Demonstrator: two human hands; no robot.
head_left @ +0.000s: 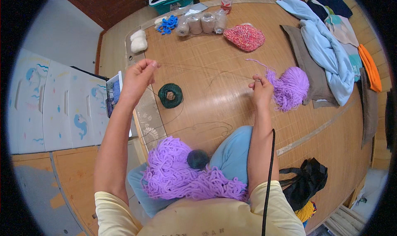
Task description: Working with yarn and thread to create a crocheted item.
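Note:
A thin dark thread (198,67) is stretched between my two hands over the mat. My left hand (142,75), raised on the left, has its fingertips pinched on it. On the right, my right hand (262,89) is closed with the thread at its fingers, beside a fluffy purple skein of yarn (294,85). Between the hands, nearer the left one, lies a dark green ring of wound thread (176,102). Loose strands loop from there toward my lap. A heap of purple yarn (167,169) covers my lap, with a dark green thread ball (197,159) resting on it.
Along the far edge are a white yarn ball (139,41), blue yarn (168,25), wrapped beige spools (202,24), a bottle (226,1) and a red-pink knitted piece (245,37). Folded clothes (326,49) lie right, a black bag (308,182) lower right. White drawers (58,107) stand left.

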